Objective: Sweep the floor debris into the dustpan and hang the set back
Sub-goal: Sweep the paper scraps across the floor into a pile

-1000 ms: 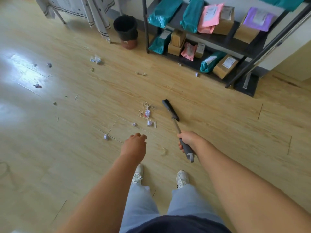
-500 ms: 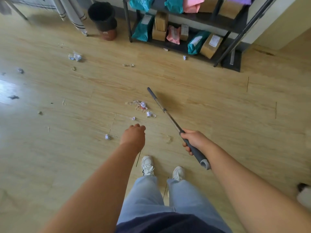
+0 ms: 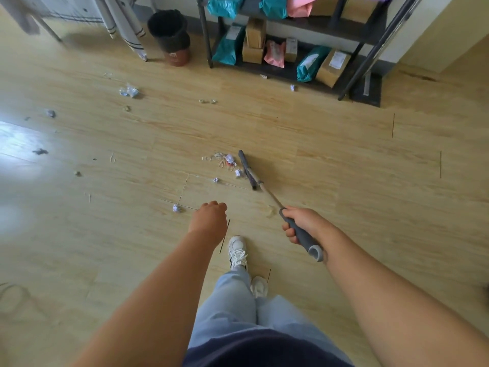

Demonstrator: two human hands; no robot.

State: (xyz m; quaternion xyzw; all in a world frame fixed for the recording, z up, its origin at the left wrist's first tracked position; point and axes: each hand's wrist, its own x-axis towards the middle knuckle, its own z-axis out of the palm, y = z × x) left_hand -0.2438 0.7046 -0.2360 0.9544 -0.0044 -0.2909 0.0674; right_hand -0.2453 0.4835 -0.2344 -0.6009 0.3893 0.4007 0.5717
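parcel storeroom | shelf (image 3: 312, 21) of parcels (image 3: 333, 65) | wood floor (image 3: 344, 160)

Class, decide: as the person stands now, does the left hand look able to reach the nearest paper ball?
Probably not without bending: the person stands upright, so the left hand is up off the floor. Nothing lies between it and the paper ball, and the hand seems empty.
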